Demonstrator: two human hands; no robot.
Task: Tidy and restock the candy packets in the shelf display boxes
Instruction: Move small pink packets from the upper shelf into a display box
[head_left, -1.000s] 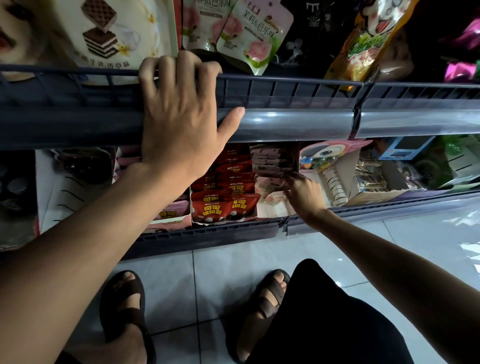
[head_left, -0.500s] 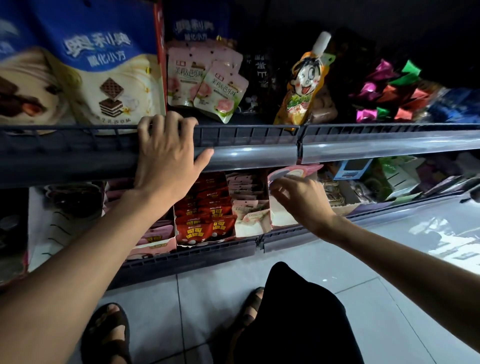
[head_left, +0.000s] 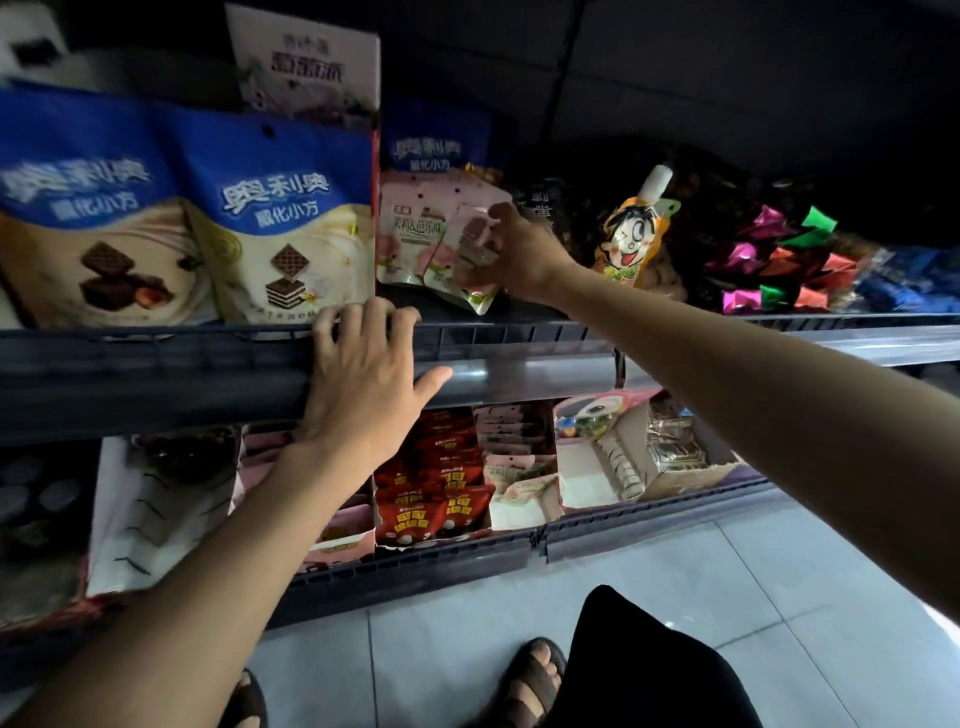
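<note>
Across the middle of the frame runs the dark rail of the upper shelf (head_left: 519, 340), a raised lip that keeps packets from sliding off. Behind it at upper left stand the big blue wafer bags (head_left: 280, 223), upright and face out so the labels read. Below centre, on the lower shelf (head_left: 467, 558), open display boxes (head_left: 524, 506) hold rows of red candy packets (head_left: 434, 512) and pale pink ones, stacked leaning back; the pale row looks partly depleted, which is likely why stock is fetched from above. The left hand (head_left: 363, 379) drapes over the rail, its fingers hooked on the lip and holding nothing, probably as a brace. The right hand (head_left: 511, 254), at upper centre, has its fingers closed around a pink peach candy packet (head_left: 470, 247) in a cluster just behind the rail. Free room lies to the right of that cluster, before a cartoon pouch (head_left: 631, 234); lifting out must clear the lip.
</note>
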